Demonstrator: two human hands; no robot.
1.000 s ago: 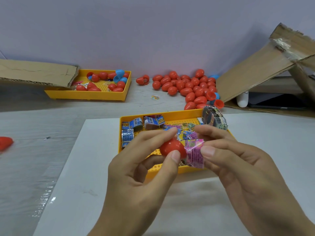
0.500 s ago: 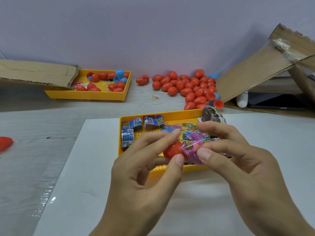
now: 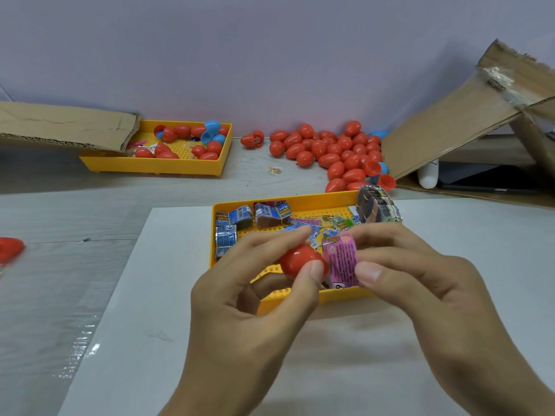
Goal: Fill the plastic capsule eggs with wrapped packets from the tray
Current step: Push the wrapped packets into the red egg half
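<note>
Hands meet above the near tray (image 3: 345,297). The left hand (image 3: 240,319) pinches a red egg half (image 3: 300,261) between thumb and fingers; whether its open side faces right cannot be told. The right hand (image 3: 420,283) pinches a pink packet (image 3: 342,259), upright and touching the egg's right side. More packets (image 3: 240,217) lie in the tray, on a white board (image 3: 126,340) over the grey counter (image 3: 45,280). Beyond the tray: a heap of red eggs (image 3: 330,151), a far tray (image 3: 156,166), cardboard (image 3: 450,130), a pale wall (image 3: 270,55).
</note>
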